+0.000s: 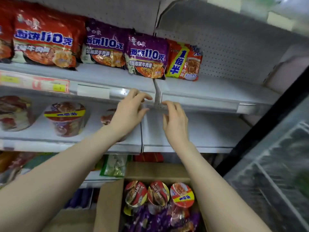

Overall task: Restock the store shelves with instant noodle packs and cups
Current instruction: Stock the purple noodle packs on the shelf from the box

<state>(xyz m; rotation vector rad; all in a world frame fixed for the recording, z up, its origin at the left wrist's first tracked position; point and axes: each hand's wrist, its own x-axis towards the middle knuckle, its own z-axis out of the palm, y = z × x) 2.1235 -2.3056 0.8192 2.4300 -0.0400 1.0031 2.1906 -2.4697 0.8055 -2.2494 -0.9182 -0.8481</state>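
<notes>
My left hand (129,111) and my right hand (175,118) are raised side by side in front of the upper shelf's front edge (200,102), fingers loosely curled, holding nothing. Above them stand two purple noodle packs (147,56) (104,44), a red pack (45,41) and a red-yellow pack (184,60). On the middle shelf (192,129) stands a noodle cup (66,118), and another cup (107,117) is partly hidden behind my left hand. Below, an open cardboard box (110,205) holds noodle cups (182,195) and purple packs (150,221).
A grey bracket (157,94) divides the two shelf bays between my hands. The right bay's shelves are bare. A glass-fronted cabinet (270,173) stands close on the right. Green packs (114,164) lie on a lower shelf.
</notes>
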